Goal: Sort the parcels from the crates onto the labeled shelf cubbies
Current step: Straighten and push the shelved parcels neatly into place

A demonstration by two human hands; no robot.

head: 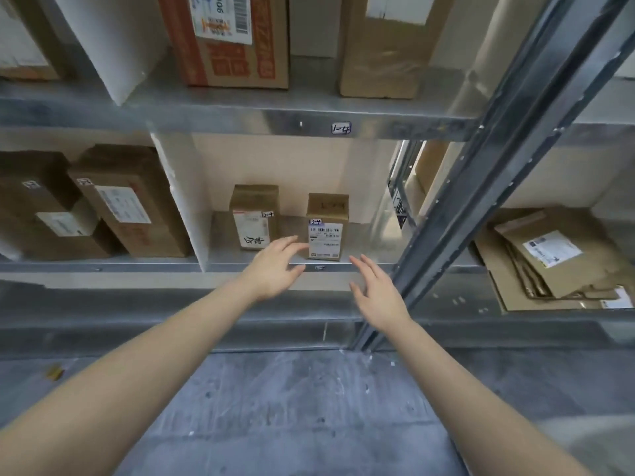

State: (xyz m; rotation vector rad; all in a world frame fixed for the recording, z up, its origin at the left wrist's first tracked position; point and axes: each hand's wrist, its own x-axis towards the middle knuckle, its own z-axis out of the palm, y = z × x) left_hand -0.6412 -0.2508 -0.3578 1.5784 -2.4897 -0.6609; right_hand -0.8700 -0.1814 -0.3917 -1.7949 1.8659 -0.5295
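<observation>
Two small brown parcels stand upright in the middle cubby of the metal shelf (240,264). The right parcel (327,225) carries a white barcode label and a tag reading 2-4. The left parcel (254,217) also has a 2-4 tag. My left hand (276,267) hovers with fingers spread just left of the right parcel, fingertips close to its lower edge. My right hand (376,290) is open at the shelf lip, a little to the right of that parcel and apart from it. Neither hand holds anything.
A label reading 1-4 (341,128) marks the shelf above, which holds larger cartons (226,39). Brown boxes (127,201) fill the left cubby. Flat mailers (549,259) lie in the right cubby behind a slanted steel upright (481,187). Grey concrete floor (292,407) lies below.
</observation>
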